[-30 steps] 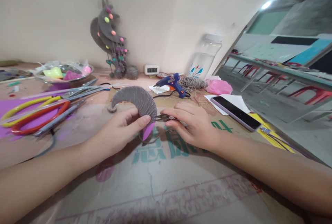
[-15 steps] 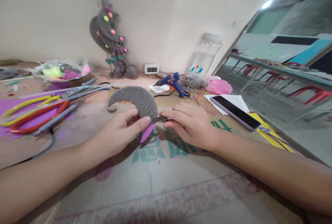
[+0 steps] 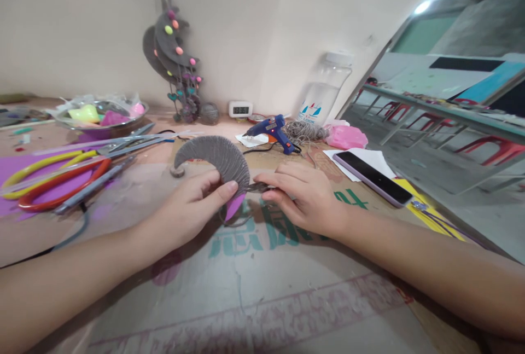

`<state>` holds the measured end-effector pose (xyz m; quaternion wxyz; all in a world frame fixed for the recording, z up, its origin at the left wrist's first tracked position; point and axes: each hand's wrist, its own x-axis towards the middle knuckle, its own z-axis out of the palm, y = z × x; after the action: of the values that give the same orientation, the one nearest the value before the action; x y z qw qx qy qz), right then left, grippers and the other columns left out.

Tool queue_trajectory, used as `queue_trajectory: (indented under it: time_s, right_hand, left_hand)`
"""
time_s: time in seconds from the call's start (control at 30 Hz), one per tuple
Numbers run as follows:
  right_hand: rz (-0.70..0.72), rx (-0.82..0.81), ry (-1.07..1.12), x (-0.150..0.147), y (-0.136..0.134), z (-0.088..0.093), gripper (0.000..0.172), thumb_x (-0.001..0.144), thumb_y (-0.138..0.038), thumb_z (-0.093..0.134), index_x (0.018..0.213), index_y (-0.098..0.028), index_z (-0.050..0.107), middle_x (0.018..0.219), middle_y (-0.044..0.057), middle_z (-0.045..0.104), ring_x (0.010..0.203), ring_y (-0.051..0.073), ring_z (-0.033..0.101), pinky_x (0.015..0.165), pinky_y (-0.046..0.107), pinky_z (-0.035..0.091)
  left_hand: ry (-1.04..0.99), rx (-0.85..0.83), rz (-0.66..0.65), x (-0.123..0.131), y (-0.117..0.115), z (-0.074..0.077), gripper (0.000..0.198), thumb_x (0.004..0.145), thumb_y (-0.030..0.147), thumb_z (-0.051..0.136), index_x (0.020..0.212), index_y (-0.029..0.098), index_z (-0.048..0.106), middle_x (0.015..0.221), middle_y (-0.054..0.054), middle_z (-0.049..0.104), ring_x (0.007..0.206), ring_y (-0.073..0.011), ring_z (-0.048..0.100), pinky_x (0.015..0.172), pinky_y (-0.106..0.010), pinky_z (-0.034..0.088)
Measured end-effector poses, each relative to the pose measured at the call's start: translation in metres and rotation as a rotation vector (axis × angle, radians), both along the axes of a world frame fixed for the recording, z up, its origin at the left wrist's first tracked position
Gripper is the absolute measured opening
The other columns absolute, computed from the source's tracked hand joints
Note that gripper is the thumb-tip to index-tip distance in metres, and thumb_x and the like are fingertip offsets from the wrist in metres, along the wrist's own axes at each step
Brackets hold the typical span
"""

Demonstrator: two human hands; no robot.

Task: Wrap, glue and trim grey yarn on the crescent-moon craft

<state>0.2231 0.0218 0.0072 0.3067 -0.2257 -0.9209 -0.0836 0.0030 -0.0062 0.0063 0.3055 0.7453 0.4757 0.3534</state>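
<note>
My left hand pinches the lower right part of a crescent moon wound with grey yarn. A bare purple tip sticks out below my thumb. From the crescent's edge a bundle of grey yarn runs across to my right hand, which grips it between thumb and fingers. At the crescent's far left end a small curl of yarn shows. A thin loop of yarn hangs under the purple tip, above the cardboard.
Behind my hands lie a blue glue gun, a tangle of grey yarn and a water bottle. Scissors rest at left before a metal bowl. A phone lies at right; a finished moon ornament leans on the wall.
The purple tip has turned slightly and shows a little further right. My right hand has shifted very slightly right, with more yarn showing between the hands.
</note>
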Motion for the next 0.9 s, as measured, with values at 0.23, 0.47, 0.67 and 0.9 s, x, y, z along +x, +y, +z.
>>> queue_trajectory:
  time_s: [0.23, 0.47, 0.67, 0.9]
  right_hand:
    - [-0.032, 0.024, -0.035, -0.0017, -0.0005, 0.0009, 0.026, 0.09, -0.027, 0.049, 0.105, -0.011, 0.063, 0.073, 0.004, 0.059, 0.067, 0.014, 0.051, 0.061, 0.026, 0.04]
    - [-0.043, 0.068, -0.079, -0.0012, -0.0007, 0.0021, 0.024, 0.09, -0.027, 0.049, 0.104, -0.012, 0.063, 0.073, 0.003, 0.058, 0.067, 0.014, 0.05, 0.062, 0.027, 0.039]
    - [-0.041, 0.094, -0.099, -0.001, -0.0001, 0.0012, 0.024, 0.091, -0.027, 0.048, 0.103, -0.012, 0.063, 0.071, 0.003, 0.058, 0.067, 0.013, 0.051, 0.062, 0.026, 0.039]
    - [-0.04, 0.097, -0.085, -0.0035, -0.0005, 0.0027, 0.023, 0.092, -0.026, 0.047, 0.099, -0.013, 0.064, 0.068, 0.002, 0.058, 0.064, 0.013, 0.051, 0.061, 0.026, 0.039]
  left_hand:
    - [0.089, 0.07, 0.043, -0.0017, -0.0019, -0.0006, 0.037, 0.089, 0.036, 0.043, 0.058, 0.02, 0.03, 0.056, 0.005, 0.032, 0.054, -0.0114, 0.034, 0.05, -0.025, 0.03]
    - [0.127, 0.104, 0.053, -0.0021, -0.0032, -0.0027, 0.038, 0.089, 0.037, 0.042, 0.058, 0.02, 0.03, 0.056, 0.005, 0.032, 0.054, -0.0119, 0.035, 0.05, -0.026, 0.031]
    - [0.121, 0.097, 0.038, -0.0025, -0.0031, -0.0026, 0.038, 0.089, 0.037, 0.042, 0.057, 0.02, 0.03, 0.056, 0.005, 0.032, 0.053, -0.0116, 0.034, 0.05, -0.026, 0.03]
    - [0.125, 0.069, 0.03, -0.0019, -0.002, -0.0022, 0.037, 0.089, 0.039, 0.042, 0.059, 0.02, 0.033, 0.058, 0.005, 0.034, 0.055, -0.012, 0.037, 0.052, -0.026, 0.031]
